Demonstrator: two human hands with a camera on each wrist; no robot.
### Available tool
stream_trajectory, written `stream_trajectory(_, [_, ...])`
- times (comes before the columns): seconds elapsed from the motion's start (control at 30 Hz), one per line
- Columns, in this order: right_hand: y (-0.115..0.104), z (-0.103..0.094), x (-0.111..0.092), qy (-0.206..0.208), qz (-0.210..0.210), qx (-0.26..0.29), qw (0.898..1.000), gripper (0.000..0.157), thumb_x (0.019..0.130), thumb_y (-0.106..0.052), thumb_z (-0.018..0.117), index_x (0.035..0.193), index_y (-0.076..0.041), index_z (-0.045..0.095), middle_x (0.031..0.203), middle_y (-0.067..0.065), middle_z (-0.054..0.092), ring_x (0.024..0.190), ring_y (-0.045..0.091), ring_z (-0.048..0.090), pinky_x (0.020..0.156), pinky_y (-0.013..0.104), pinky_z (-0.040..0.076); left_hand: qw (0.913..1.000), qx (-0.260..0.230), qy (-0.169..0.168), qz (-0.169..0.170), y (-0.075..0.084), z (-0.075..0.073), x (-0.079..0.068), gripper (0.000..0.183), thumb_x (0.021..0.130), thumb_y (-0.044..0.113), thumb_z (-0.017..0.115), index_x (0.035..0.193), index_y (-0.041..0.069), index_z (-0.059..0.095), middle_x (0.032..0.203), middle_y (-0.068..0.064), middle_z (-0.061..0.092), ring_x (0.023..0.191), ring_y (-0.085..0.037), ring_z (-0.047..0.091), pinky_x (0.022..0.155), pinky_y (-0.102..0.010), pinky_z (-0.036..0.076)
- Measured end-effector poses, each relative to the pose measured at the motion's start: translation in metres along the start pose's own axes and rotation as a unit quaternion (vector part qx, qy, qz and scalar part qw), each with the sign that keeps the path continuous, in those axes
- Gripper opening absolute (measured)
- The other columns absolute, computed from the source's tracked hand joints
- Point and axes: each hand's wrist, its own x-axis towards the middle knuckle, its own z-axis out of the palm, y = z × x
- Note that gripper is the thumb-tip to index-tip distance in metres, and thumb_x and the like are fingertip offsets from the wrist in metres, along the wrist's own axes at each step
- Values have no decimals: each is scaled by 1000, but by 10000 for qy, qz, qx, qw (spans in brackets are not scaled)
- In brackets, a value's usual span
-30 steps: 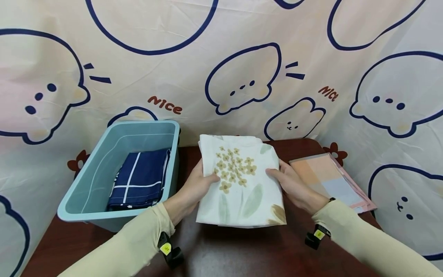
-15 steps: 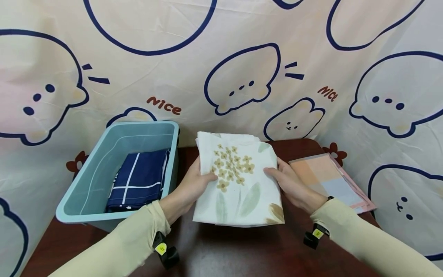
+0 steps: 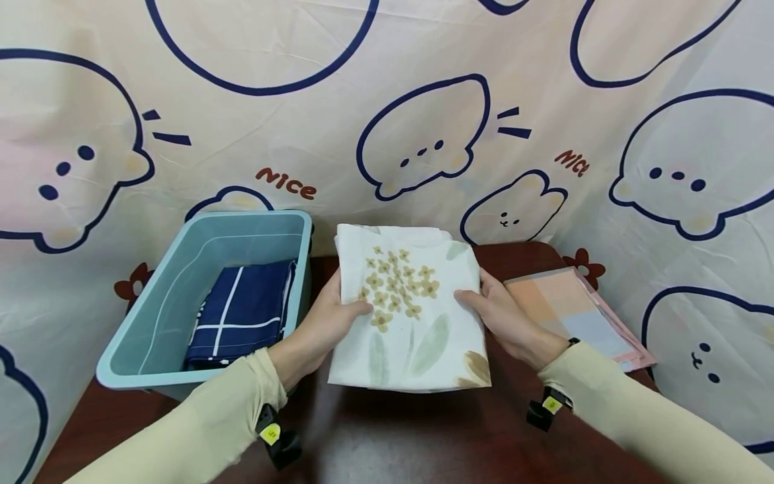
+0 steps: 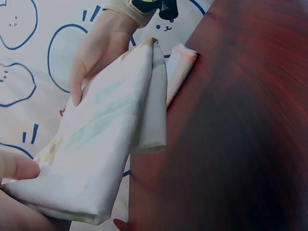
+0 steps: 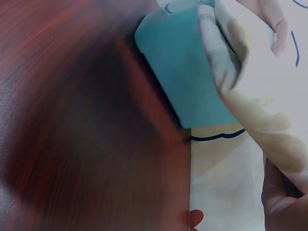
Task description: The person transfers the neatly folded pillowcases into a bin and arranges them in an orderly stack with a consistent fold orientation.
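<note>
A folded white cloth (image 3: 411, 349) with tan flowers and pale green leaves is held up over the table between both hands. My left hand (image 3: 326, 323) grips its left edge, thumb on top and fingers hidden underneath. On the opposite edge my right hand (image 3: 508, 319) pinches it the same way. From the left wrist, the cloth (image 4: 106, 120) shows as a thick layered bundle with a loose fold hanging below, raised above the wood. In the right wrist view the cloth (image 5: 269, 106) overlaps the bin's side.
Left of the hands stands a light blue plastic bin (image 3: 145, 329), with a folded navy cloth (image 3: 248, 309) with white lines inside. Folded checked cloth (image 3: 562, 306) in peach, grey and pink lies at the right on the dark red table (image 3: 411, 437). A printed curtain (image 3: 417, 40) hangs behind.
Both hands have shifted the white floral cloth slightly left and a little up, toward the bin. The bin and the checked cloth stay where they were.
</note>
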Motion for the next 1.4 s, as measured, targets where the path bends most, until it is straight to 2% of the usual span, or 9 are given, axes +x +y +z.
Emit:
stream_trajectory(0.33, [-8, 11, 4, -107, -77, 60, 9999, 66, 107, -18, 48, 163, -18, 13, 149, 17, 47, 110, 9, 64, 90, 24, 54, 10000, 5, -69, -41, 4, -15, -6, 75, 101, 6, 50, 162, 26, 11, 144, -14, 52, 116, -25, 64, 90, -33, 53])
stream_trajectory(0.67, [-12, 22, 9, -184, -78, 123, 9997, 63, 107, -19, 48, 161, -16, 16, 142, 18, 52, 106, 11, 67, 86, 26, 56, 9999, 70, -50, -124, 7, -26, -8, 70, 101, 5, 49, 160, 22, 16, 145, -15, 51, 116, -25, 64, 91, -33, 52])
stream_trajectory(0.97, [-13, 26, 10, -237, -25, 127, 9996, 64, 107, -19, 47, 162, -16, 14, 144, 18, 51, 107, 13, 67, 86, 27, 56, 9997, 121, -45, -208, 8, -30, -13, 71, 102, 5, 48, 161, 22, 14, 146, -15, 50, 120, -26, 62, 94, -34, 50])
stream_trajectory(1.13, [-15, 29, 11, -255, -86, 146, 9995, 63, 107, -18, 47, 161, -16, 16, 143, 17, 51, 107, 13, 66, 87, 27, 56, 9995, 199, 47, -253, 11, -33, -14, 68, 102, 5, 49, 159, 20, 18, 145, -15, 49, 118, -26, 63, 92, -33, 51])
stream_trajectory(1.4, [-17, 36, 14, -224, -202, 232, 9993, 62, 107, -18, 48, 161, -17, 17, 145, 18, 51, 107, 12, 65, 87, 26, 55, 9991, 219, 125, -336, 12, -37, -17, 71, 102, 6, 49, 162, 22, 13, 146, -17, 48, 115, -24, 64, 88, -31, 53])
